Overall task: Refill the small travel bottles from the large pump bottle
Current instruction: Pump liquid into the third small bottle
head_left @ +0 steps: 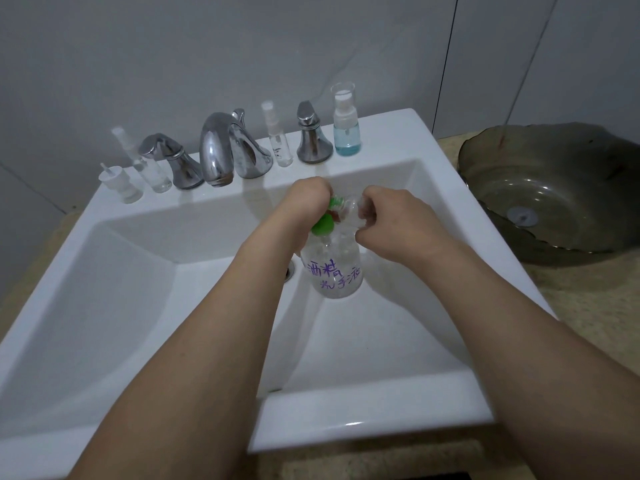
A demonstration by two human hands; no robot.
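Over the sink (346, 403) basin, the pump bottle (334, 271) (clear, with purple handwriting) is held up by its green pump head (323, 225) in the left hand (304, 202), fingers curled round it. A small clear bottle (356, 211) is pinched in the right hand (391, 220) — tilted, its mouth at the nozzle. Three more small bottles and a loose pump cap (121, 185) are stood on the back ledge — among the taps.

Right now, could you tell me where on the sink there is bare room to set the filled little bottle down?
The back ledge is crowded: bottles and taps run from the loose pump cap to the blue spray bottle. Free patches: the ledge's right end beyond that blue bottle, the front rim between the forearms, and the left rim below the cap. The counter in front of the glass bowl is bare too.
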